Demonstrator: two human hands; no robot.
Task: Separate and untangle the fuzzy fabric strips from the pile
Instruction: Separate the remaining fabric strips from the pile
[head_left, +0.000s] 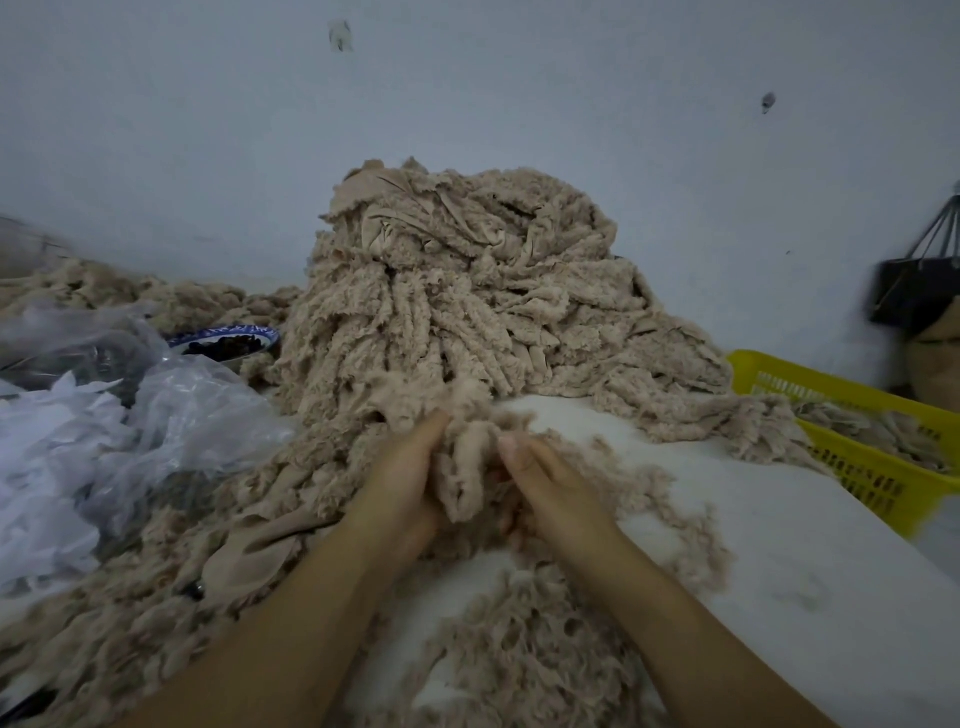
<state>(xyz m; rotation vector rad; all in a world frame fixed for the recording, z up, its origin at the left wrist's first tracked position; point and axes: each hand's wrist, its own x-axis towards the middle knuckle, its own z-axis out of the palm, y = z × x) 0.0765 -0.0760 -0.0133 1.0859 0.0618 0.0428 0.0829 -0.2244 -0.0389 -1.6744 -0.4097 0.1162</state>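
Both hands meet at the middle of the table, right at the foot of the pile. The left hand (410, 467) and the right hand (548, 486) each grip a bunch of strips (467, 467) that hangs between them. The right thumb lies on top of it, and the other fingers of both hands are curled into the fluff, mostly hidden.

The bunch runs up into the pile (467, 291), a tall beige heap that stands against the wall (467, 104) and takes up the middle of the table.

The only open room is to the right of the right hand, where a bare stretch of white table (779, 519) reaches to the yellow basket (769, 366) at the right edge. The pile's lower right skirt trails over the basket's near rim, and more strips lie inside it.

On the left the room is closed off. A spread of strips (156, 597) covers the table down to the front edge, and crumpled plastic bags (171, 421) lie just beside it. A blue-rimmed bowl (223, 340) with something dark in it sits between the bags and the pile.

Between the forearms, loose strips (519, 654) lie on the table. A black bag (914, 291) hangs on the wall at far right.
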